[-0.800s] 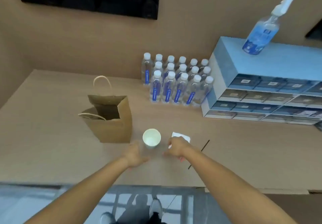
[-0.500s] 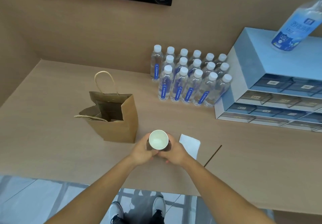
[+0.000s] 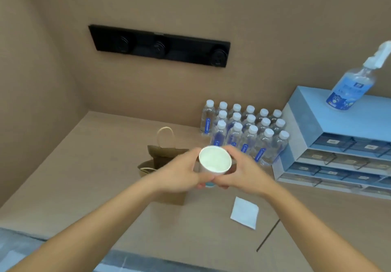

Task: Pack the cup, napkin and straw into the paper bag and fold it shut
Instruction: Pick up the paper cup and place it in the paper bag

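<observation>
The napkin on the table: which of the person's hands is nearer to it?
Right. The right hand grips the cup up and left of the napkin; the left hand, on the cup's other side, is farther off.

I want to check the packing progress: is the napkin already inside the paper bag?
No, the napkin lies flat on the table, to the right of the paper bag and apart from it.
</observation>
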Tool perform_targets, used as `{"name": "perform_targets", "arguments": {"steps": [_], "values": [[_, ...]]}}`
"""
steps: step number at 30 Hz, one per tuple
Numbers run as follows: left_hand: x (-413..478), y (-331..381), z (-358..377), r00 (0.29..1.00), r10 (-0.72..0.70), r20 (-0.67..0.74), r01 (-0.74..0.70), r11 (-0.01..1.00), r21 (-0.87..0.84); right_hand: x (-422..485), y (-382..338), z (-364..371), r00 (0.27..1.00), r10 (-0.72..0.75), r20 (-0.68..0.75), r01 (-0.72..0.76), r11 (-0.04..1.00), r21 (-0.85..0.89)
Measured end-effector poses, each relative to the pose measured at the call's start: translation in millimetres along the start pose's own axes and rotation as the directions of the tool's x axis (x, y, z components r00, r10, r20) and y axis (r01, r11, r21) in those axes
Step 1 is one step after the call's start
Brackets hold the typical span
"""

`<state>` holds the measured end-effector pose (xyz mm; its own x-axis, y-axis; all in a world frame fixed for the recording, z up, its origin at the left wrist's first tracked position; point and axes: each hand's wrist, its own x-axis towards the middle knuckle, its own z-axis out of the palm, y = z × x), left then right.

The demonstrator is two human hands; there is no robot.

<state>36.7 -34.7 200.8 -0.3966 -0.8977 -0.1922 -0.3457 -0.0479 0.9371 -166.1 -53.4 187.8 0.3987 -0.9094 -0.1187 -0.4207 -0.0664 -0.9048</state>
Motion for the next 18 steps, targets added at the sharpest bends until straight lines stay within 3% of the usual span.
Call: {"name": "perform_targets", "arguments": {"steps": [4, 8, 12, 18], "values": [[-19.8, 45.8, -56.6, 0.998, 0.065, -0.008, -0.064, 0.995, 0.081, 16.1, -82.2, -8.1, 0.99, -0.136, 0.034, 0.139, 0.981, -0.132], [-31.6, 54.4, -98.9, 0.997, 0.058, 0.044, -0.065, 0.982, 0.175, 38.3, -120.6, 8.0, 0.987, -0.12, 0.111, 0.149, 0.938, -0.312], [-31.4, 25.9, -120.3, 0.998, 0.035, 0.056, -0.045, 0.983, 0.181, 62.8, -117.1, 38.5, 0.991, -0.026, 0.132, 0.076, 0.916, -0.394], [-24.0, -34.7, -129.4, 0.999, 0.027, 0.025, -0.032, 0.968, 0.248, 85.9, -82.6, 79.3, 0.998, 0.056, 0.041, -0.028, 0.869, -0.494]]}}
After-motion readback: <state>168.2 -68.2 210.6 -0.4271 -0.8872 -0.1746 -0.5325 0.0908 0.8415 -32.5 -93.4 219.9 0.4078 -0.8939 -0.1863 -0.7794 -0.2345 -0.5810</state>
